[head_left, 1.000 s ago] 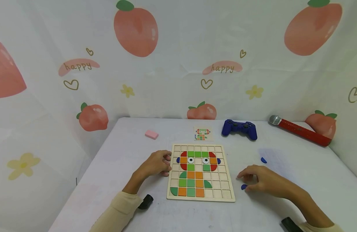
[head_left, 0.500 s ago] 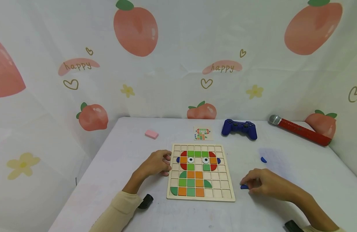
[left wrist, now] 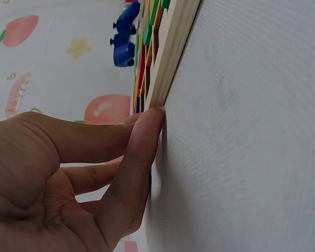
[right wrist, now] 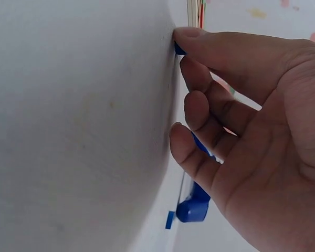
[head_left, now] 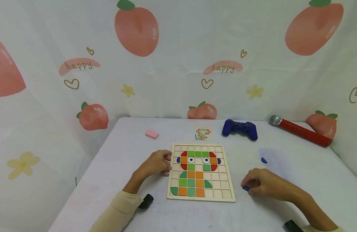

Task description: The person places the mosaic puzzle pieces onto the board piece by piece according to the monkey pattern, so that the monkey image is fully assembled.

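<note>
A wooden grid puzzle board [head_left: 226, 194] lies mid-table in the head view, filled partly with green, orange, red and blue tiles and two eye tiles. At its left edge my left hand [head_left: 155, 163] holds the rim between bent fingers and thumb; the left wrist view shows the fingertips against the board's side [left wrist: 170, 58]. To the right of the board, my right hand [head_left: 263, 182] pinches a small blue half-round tile [head_left: 246, 188], tilted and close to the tabletop. In the right wrist view the thumb partly hides that tile [right wrist: 179, 49].
Another blue half-round tile [head_left: 263, 160] lies beyond my right hand. Behind the board are a pattern card [head_left: 203, 133], a blue game controller [head_left: 239, 129] and a pink block [head_left: 152, 134]. A red microphone [head_left: 303, 131] lies at the back right.
My right hand has drawn slightly back and right, and its fingers have closed on the near blue tile, which now tilts. The left hand and board have stayed put.
</note>
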Demonstrator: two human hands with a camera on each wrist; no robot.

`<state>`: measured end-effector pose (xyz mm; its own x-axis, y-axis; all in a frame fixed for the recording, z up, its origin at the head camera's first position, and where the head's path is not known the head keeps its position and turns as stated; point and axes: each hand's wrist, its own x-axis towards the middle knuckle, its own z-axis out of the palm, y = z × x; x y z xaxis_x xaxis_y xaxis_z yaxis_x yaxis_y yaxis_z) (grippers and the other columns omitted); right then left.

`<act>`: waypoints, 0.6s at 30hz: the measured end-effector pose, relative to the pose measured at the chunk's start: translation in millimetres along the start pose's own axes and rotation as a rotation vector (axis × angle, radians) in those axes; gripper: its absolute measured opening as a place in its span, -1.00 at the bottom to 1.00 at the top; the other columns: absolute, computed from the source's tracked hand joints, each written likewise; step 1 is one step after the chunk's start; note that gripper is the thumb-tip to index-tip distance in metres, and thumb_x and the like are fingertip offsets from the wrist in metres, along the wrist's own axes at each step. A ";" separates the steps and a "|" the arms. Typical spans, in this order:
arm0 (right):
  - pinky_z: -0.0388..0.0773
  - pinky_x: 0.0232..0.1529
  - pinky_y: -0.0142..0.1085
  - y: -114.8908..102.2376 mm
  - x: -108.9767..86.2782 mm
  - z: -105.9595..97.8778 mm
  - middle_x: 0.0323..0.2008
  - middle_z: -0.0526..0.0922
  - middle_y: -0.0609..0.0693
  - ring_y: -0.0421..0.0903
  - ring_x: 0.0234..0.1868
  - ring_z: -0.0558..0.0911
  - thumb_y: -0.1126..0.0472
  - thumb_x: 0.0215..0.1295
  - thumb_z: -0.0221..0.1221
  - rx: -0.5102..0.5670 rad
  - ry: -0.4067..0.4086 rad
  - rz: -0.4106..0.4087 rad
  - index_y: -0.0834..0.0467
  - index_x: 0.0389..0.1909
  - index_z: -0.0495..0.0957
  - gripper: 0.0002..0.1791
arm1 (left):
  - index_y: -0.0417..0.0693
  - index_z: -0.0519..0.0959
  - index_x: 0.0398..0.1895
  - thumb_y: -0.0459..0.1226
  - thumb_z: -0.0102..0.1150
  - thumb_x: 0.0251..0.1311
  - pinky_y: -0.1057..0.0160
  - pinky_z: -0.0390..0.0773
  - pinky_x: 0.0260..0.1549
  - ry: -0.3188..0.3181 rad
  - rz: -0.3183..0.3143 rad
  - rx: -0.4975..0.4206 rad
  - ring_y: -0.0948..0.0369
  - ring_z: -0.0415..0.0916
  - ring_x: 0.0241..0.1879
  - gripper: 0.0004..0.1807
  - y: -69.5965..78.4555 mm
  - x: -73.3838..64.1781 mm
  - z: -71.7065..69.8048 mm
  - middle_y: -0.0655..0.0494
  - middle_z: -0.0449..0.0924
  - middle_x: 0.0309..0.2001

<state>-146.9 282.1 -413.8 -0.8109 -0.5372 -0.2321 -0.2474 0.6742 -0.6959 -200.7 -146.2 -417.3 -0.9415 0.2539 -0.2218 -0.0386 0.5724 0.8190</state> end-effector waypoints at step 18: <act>0.60 -0.28 -0.40 3.4 -3.1 -0.2 -0.24 0.66 -0.12 -0.24 -0.27 0.54 0.20 0.19 0.51 -0.009 0.040 0.025 0.05 -0.09 0.77 -0.74 | -0.34 0.47 0.41 -0.56 0.39 0.17 0.27 0.79 -0.39 -0.001 -0.002 0.003 0.17 0.59 -0.26 -0.32 1.2 -0.7 0.7 -0.04 0.57 -0.02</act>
<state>-145.4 286.1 -415.2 -0.8372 -0.4998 -0.2221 -0.2314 0.6916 -0.6842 -199.8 -145.1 -416.5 -0.9409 0.2538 -0.2241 -0.0394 0.5752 0.8171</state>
